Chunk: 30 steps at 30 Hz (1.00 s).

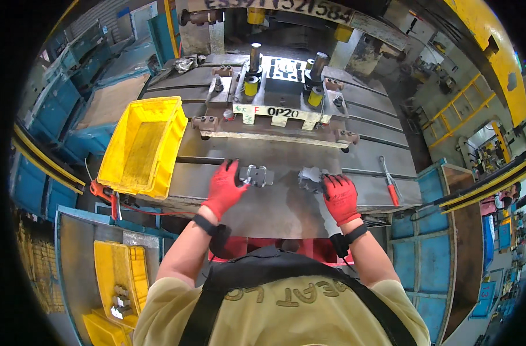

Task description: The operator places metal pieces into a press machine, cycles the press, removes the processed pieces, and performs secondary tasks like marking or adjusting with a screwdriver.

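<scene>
My left hand [222, 189], in a red glove with dark fingertips, is at the left edge of a small stamped metal part [258, 175]. Its thumb lies against the part's near left corner, and the fingers close on that edge. To the right, my right hand [341, 198], gloved alike, grips the right side of another grey metal part [312, 178], which looks like a few pieces together. Its fingertips partly hide that piece. Both parts are over the front of the steel press bed [263, 216], a short gap apart.
Beyond my hands stands a die [283, 112] with two guide posts. A yellow bin [141, 147] sits at the left of the bed, and red-handled pliers [389, 181] lie at the right. Lower left, a yellow crate [119, 277] holds several metal parts. A blue cart [421, 259] stands right.
</scene>
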{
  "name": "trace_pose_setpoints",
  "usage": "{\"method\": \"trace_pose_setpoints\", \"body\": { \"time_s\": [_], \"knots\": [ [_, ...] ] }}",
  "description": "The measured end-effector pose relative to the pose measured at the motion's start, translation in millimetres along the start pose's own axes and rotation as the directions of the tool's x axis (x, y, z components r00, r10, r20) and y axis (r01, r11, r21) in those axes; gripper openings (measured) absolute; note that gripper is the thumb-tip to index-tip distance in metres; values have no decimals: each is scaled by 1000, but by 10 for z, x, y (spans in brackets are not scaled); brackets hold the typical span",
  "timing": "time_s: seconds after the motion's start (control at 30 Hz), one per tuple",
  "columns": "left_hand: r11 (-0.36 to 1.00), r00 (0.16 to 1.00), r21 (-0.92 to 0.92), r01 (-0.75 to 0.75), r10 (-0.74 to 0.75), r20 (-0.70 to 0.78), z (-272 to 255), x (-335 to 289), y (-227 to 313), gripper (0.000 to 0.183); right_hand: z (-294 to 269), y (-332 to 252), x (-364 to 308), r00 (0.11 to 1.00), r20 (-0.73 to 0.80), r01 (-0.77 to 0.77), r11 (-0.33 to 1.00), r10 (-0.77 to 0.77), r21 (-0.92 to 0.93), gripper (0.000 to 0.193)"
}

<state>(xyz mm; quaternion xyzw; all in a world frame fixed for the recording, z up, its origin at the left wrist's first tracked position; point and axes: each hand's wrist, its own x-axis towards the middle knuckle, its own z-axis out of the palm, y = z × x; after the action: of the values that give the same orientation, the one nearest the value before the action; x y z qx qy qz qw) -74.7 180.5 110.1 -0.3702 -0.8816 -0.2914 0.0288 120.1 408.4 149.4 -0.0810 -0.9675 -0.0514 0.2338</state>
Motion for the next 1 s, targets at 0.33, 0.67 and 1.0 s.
{"method": "trace_pose_setpoints", "body": {
  "time_s": [0.33, 0.67, 1.0],
  "knots": [
    [493, 880, -730, 473, -310, 360, -805, -659, -428, 26, -228, 44, 213, 987, -137, -66, 992, 80, 104, 37],
    [453, 730, -577, 680, -491, 474, -862, -1452, -544, 17, -322, 88, 61, 994, -65, 90, 994, -87, 57, 31],
    [596, 651, -318, 737, -501, 570, -657, -1580, -737, 24, -461, 191, 276, 992, 123, -56, 983, 35, 175, 30]
  ]
}}
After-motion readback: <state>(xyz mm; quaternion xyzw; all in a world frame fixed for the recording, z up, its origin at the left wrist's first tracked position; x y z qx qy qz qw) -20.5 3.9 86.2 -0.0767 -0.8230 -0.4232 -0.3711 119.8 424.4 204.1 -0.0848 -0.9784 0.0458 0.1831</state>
